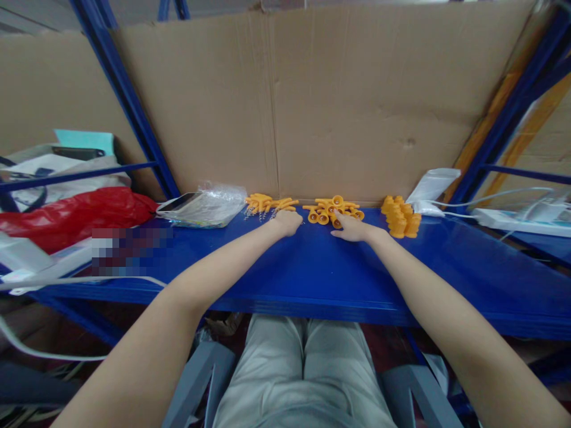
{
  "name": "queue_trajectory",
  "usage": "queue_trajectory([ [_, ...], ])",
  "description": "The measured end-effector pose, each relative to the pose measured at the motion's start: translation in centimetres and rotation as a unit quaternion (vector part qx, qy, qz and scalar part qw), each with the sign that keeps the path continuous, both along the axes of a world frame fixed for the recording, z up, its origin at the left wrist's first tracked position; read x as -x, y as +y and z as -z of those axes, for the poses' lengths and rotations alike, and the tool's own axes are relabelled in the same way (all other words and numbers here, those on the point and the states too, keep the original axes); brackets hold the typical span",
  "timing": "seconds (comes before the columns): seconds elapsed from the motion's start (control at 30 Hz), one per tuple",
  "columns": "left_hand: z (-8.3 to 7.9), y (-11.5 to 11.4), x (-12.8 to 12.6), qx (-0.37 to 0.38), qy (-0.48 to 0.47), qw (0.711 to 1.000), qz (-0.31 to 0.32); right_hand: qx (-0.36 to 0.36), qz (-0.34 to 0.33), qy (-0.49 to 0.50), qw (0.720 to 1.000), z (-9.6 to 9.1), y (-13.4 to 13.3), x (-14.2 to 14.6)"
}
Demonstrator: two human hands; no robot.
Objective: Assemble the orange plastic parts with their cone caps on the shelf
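My left hand (288, 223) is closed in a fist low over the blue shelf; whatever its fingers may hold is hidden. Just behind and left of it lies a pile of orange-yellow pieces with metal spirals (262, 204), like small corkscrews. My right hand (351, 228) has thumb and forefinger apart, the forefinger reaching in at the front of a pile of orange-yellow funnel-shaped pieces (323, 219). Whether it touches one of them is hard to tell. Right of that hand stands a tight group of orange-yellow ridged blocks (400, 217).
The blue shelf (307, 279) has a cardboard wall (330, 107) behind it. Clear plastic bags (209, 208) lie at left, beside a red bag (84, 214). A white pouch (432, 190) and a white power strip (517, 220) with cables are at right. Blue posts (129, 101) frame the shelf.
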State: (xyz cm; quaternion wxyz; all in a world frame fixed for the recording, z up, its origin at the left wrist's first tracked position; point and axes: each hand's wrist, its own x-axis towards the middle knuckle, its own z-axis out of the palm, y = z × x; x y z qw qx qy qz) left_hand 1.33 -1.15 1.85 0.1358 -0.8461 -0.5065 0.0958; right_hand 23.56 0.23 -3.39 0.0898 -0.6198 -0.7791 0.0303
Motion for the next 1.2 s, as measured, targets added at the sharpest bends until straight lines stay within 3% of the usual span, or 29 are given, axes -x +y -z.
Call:
queue_trajectory([
  [0.2,-0.6,-0.8,0.7,0.025,-0.013,0.999,-0.030,-0.001,-0.006,0.008,1.000,0.1,0.1,-0.1],
  [0.33,0.3,-0.2,2.7,0.010,-0.065,0.996,-0.064,0.010,0.000,0.006,1.000,-0.1,0.1,0.0],
  [0.5,2.0,1.4,4.9,0.027,-0.131,0.991,-0.020,0.003,-0.003,0.020,1.000,0.2,0.3,-0.3],
  [0.7,3.6,4.0,5.4,0.008,-0.223,0.975,-0.008,-0.008,-0.019,0.025,0.999,0.5,0.6,-0.6],
  [0.93,4.5,5.8,6.6,0.014,-0.285,0.956,0.063,-0.012,-0.013,0.003,1.000,0.1,0.1,-0.3],
  [1.2,4.5,5.6,6.7,0.014,-0.297,0.953,0.065,-0.054,0.023,-0.090,0.994,-2.8,-2.2,0.9],
])
